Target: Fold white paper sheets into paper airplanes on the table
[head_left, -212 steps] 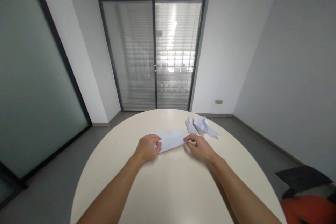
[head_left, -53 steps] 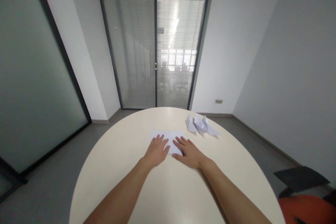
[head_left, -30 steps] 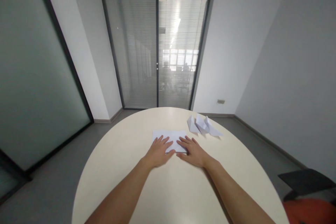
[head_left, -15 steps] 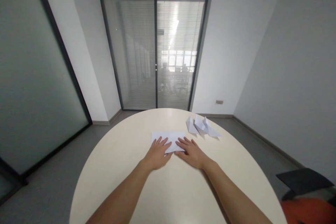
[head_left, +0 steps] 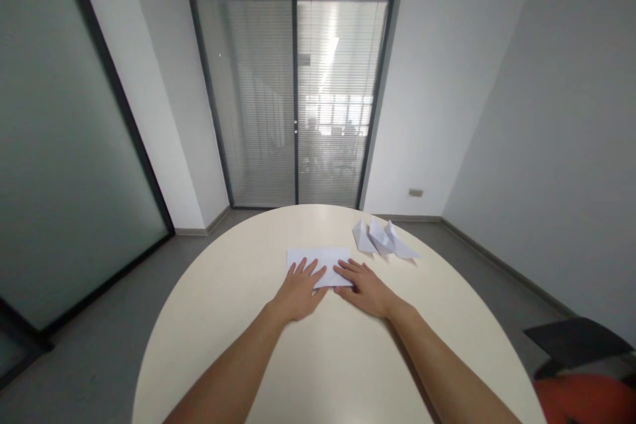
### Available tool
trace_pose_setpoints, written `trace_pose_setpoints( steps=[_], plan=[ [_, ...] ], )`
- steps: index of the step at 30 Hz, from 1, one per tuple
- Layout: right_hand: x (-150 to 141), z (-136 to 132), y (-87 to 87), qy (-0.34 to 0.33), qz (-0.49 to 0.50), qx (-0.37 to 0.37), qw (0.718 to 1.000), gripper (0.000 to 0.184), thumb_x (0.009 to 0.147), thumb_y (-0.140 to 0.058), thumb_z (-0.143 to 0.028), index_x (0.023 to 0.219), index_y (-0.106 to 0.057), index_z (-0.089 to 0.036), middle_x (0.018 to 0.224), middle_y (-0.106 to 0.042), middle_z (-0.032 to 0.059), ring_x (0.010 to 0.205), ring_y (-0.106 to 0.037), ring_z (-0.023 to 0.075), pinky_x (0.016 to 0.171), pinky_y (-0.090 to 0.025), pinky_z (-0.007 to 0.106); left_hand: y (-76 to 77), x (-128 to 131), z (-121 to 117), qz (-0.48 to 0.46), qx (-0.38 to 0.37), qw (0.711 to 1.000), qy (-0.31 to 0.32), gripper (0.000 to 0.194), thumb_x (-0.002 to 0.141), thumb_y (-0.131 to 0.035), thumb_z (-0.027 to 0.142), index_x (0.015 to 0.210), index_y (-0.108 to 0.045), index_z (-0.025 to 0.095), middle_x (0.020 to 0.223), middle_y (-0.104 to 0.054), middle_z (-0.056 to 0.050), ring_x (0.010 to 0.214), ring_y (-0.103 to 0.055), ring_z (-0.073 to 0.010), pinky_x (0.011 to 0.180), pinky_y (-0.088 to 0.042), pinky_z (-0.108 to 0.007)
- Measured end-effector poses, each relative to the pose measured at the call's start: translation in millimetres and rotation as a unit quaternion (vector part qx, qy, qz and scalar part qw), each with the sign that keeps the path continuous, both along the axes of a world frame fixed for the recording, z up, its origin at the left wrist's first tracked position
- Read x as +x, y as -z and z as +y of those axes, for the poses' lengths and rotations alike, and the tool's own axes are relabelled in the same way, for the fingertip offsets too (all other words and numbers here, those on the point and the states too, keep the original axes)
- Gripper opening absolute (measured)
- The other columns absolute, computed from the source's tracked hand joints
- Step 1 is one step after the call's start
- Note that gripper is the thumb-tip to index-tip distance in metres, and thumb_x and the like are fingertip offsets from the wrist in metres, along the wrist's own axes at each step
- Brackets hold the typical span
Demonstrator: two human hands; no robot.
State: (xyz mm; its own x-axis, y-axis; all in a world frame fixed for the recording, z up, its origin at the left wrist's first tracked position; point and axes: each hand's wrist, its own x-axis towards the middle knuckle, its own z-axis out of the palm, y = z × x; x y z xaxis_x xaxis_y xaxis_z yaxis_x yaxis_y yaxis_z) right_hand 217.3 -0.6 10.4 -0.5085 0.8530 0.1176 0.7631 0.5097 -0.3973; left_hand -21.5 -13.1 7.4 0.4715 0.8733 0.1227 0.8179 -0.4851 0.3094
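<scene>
A white folded sheet of paper (head_left: 319, 258) lies flat on the table in front of me, its long side running left to right. My left hand (head_left: 299, 290) rests open on the paper's left part, fingers spread and thumb at the near edge. On the right part lies my right hand (head_left: 366, 287), also open, with fingers apart and pointing inward. Both hands press from above and grip nothing. Parts of the paper under the palms are hidden. Folded white paper shapes (head_left: 381, 238) with pointed tips stand close together beyond my right hand.
The round cream table (head_left: 318, 358) fills the foreground. A chair with a black back (head_left: 579, 341) and a red seat (head_left: 586, 399) stands at the lower right. Beyond the table is a glass partition with blinds (head_left: 243, 112). A frosted glass panel (head_left: 74, 146) is on the left.
Seven seconds ago my fingers pinched the paper at both ends, its near edge slanted. Since then both hands have flattened onto it. Over the last second they have barely moved.
</scene>
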Motion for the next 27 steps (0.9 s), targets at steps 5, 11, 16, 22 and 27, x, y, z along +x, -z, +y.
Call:
trace_pose_setpoints(
  steps=[5,11,16,22,27],
  plan=[
    [6.9,4.5,0.6,0.009,0.032,0.031,0.999,0.049,0.090,-0.053,-0.035,0.138,-0.057,-0.024,0.145,-0.055,0.0086,0.139,-0.042,0.0313,0.116,-0.026,0.056,-0.9,-0.7,-0.3,-0.019,0.027,0.999,-0.004,0.052,0.099,-0.039,0.048,0.145,-0.048,0.025,0.155,-0.041,-0.007,0.145,-0.031,-0.0351,0.118,-0.023,-0.056],
    [12.2,8.9,-0.5,0.035,0.061,0.052,0.996,0.041,0.088,-0.048,-0.024,0.125,-0.067,-0.023,0.134,-0.064,0.0060,0.130,-0.053,0.0279,0.116,-0.029,0.051,-4.8,0.3,0.4,-0.068,0.071,0.995,0.006,0.038,0.094,-0.048,0.029,0.128,-0.063,0.024,0.132,-0.064,-0.005,0.125,-0.056,-0.0265,0.110,-0.040,-0.042],
    [15.3,12.7,-1.7,0.065,0.076,0.078,0.992,0.043,0.089,-0.044,-0.024,0.126,-0.067,-0.023,0.133,-0.064,0.0048,0.124,-0.058,0.0265,0.113,-0.036,0.046,-10.7,-0.4,5.2,-0.103,0.084,0.988,-0.074,0.034,0.089,-0.050,0.015,0.114,-0.070,0.025,0.118,-0.071,-0.003,0.111,-0.062,-0.0232,0.103,-0.045,-0.037],
    [22.2,18.1,5.0,0.121,0.099,0.103,0.982,0.043,0.084,-0.046,-0.019,0.119,-0.069,-0.024,0.128,-0.068,0.0036,0.121,-0.060,0.0255,0.108,-0.043,0.042,-11.7,-4.7,9.9,-0.163,0.115,0.973,-0.120,0.028,0.092,-0.049,0.015,0.108,-0.071,0.024,0.111,-0.073,-0.002,0.106,-0.065,-0.0207,0.098,-0.047,-0.034],
    [20.6,21.3,11.0,0.160,0.176,0.118,0.964,0.047,0.086,-0.049,-0.026,0.132,-0.057,-0.024,0.126,-0.068,0.0058,0.116,-0.062,0.0256,0.103,-0.046,0.043,-15.1,-3.9,7.9,-0.214,0.141,0.957,-0.133,0.026,0.092,-0.052,0.016,0.107,-0.071,0.024,0.110,-0.073,-0.001,0.103,-0.065,-0.0198,0.097,-0.048,-0.034]
  ],
)
